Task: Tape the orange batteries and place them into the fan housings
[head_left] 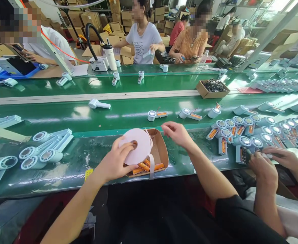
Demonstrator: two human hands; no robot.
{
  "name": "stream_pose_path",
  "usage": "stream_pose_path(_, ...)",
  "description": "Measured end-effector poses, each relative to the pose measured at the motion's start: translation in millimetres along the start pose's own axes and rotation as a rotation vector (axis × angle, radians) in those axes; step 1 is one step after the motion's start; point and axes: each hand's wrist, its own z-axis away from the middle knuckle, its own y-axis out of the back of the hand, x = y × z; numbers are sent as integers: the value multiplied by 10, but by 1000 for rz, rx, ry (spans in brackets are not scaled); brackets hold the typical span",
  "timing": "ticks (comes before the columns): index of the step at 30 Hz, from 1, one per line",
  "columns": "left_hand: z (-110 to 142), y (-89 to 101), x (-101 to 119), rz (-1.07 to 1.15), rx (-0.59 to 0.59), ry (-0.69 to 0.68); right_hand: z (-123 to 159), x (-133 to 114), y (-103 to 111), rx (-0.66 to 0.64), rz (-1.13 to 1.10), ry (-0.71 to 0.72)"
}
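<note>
because the roll of white tape (143, 142) is a broad, flat disc, it'll prob. feel light and fairly firm, though the outer turns could slip sideways if squeezed unevenly. the l. hand (110, 161) has it, thumb by the near rim and fingers across the upper face to the core hole, so pressed onto it. best hold: rim plus core, w/ the loose end left free. the roll is over the l. side of an open cardboard box (161, 145), approx. mid-length on the worktop (75, 166), right by its near edge.

a thin pale strip (152, 166) hangs across the box's near wall; it looks limp, prob. sticky & easy to crease. orange-wrapped cylinders (144, 166) lie in the box under it, smooth, likely rigid, wrap maybe easy to nick. the r. hand (178, 135) is raised just beyond the box's far r. corner, fingertips bunched together; can't tell if they pinch anything.

pale blue housings (49, 156) crowd the worktop's l. end; wired units (224, 134) pack the r. side, where a co-worker's hands (264, 166) are busy, so elbow room's tight there. the box walls stand in the way of a low reach.
</note>
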Motion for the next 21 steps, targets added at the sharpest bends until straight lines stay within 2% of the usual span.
stream_pose_path(3,179,-12,23,-31,219,25,485,-224,-251,-391,-192,19)
stream_pose_path(5,265,-29,-7,-59,317,40,678,-335,-457,-634,-216,113)
stream_pose_path(7,366,-47,-72,-78,413,116,756,-389,-621,-813,-147,250)
stream_pose_path(10,551,-86,-163,-59,531,298,666,-401,-698,-971,143,382)
stream_pose_path(12,653,-129,-176,-28,572,370,482,-407,-666,-963,295,361)
stream_pose_path(13,683,-156,-164,-13,582,388,365,-415,-652,-896,346,332)
stream_pose_path(16,679,-250,-72,24,593,399,-7,-447,-724,-521,520,232)
stream_pose_path(17,653,-280,-31,30,593,392,-113,-452,-794,-439,580,218)
stream_pose_path(18,622,-308,9,31,592,379,-202,-452,-878,-403,621,216)
stream_pose_path(21,551,-367,104,5,578,340,-362,-414,-1100,-438,627,239)
